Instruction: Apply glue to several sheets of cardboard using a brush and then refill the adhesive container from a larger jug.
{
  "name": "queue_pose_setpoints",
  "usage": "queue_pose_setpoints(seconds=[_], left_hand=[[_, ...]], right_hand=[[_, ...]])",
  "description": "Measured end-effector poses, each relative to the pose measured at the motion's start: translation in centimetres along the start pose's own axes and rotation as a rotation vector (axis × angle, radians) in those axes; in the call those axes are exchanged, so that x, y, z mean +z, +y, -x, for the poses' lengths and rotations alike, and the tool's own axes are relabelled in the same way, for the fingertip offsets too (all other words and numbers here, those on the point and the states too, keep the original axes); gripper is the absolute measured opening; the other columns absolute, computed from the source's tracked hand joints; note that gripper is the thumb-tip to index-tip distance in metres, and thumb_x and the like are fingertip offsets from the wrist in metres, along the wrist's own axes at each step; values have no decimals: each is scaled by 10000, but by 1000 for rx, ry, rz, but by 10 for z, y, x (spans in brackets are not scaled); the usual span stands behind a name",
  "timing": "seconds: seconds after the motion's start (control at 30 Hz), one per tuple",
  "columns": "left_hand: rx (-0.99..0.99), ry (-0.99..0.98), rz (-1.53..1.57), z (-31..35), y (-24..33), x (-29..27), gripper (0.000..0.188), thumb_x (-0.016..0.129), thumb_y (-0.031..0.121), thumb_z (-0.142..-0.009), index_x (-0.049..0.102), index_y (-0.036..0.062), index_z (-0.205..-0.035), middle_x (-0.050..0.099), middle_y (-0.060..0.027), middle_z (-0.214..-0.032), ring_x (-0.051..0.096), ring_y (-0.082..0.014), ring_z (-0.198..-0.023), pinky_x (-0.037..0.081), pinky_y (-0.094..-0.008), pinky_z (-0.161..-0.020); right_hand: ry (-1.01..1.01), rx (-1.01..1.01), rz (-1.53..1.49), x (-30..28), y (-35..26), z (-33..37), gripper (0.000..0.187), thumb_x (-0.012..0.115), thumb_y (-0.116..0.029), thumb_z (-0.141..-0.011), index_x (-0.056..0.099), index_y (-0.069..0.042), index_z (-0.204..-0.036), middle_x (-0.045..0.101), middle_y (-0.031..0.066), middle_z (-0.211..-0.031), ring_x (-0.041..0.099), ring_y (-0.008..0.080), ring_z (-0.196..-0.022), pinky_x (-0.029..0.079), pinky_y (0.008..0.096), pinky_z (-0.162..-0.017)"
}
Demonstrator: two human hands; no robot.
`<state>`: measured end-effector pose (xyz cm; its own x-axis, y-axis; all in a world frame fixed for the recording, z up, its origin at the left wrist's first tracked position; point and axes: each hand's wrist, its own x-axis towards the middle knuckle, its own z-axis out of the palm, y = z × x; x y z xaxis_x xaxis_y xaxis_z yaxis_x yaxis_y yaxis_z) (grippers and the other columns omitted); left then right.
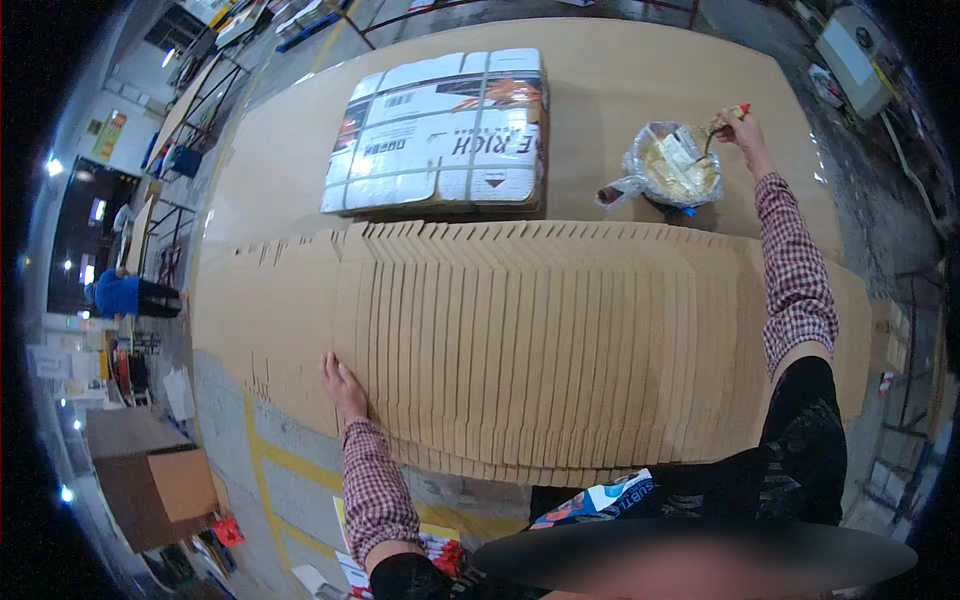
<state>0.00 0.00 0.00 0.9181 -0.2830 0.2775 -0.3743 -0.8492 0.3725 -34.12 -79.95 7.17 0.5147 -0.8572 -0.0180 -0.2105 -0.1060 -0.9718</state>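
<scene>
Fanned-out flat cardboard sheets (520,350) lie overlapping across the near part of the table, their edges stepped in rows. My left hand (346,388) rests on the sheets near their left end, fingers stretched out. At the far right, my right hand (743,136) is closed round the handle of a small paint roller, its red end showing above the fingers. The roller's bent metal rod (710,140) runs down into a plastic-lined bowl (712,188) holding a pale yellowish paste (660,170). Its whitish head sits in the bowl, partly coated.
A strapped white carton (435,135) stands beyond the sheets, left of the bowl. Brown cardboard (590,50) covers the tabletop. At the far left, a person in blue (120,295) bends by a table. A brown box (140,480) stands on the floor at lower left.
</scene>
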Motion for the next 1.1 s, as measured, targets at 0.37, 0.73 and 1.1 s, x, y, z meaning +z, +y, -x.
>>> queue_pose_setpoints(seconds=[0.37, 0.73, 1.1], left_hand=[[55, 116, 11, -12, 31, 26, 305, 516, 167, -840, 517, 37, -1116, 505, -185, -1219, 442, -348, -1165, 338, -428, -990], [-17, 4, -28, 2, 39, 17, 381, 450, 249, -887, 474, 135, -1250, 389, -85, -1381, 304, -261, -1306, 192, -503, -1059], [-61, 99, -3, 2, 35, 15, 367, 454, 245, -885, 481, 159, -1241, 411, -57, -1368, 326, -231, -1297, 198, -486, -1061]], right_hand=[[184, -96, -285, -126, 21, -27, 317, 556, -271, -890, 526, -41, -1105, 611, 99, -944, 603, 153, -767, 515, 273, -710], [-739, -87, -240, 341, -165, 316, 163, 571, -175, -891, 620, -20, -875, 630, 61, -906, 565, 93, -693, 478, 231, -613], [-747, -582, 499, 296, -153, 364, 204, 657, -132, -811, 554, -11, -682, 527, 38, -609, 504, 105, -584, 386, 250, -528]])
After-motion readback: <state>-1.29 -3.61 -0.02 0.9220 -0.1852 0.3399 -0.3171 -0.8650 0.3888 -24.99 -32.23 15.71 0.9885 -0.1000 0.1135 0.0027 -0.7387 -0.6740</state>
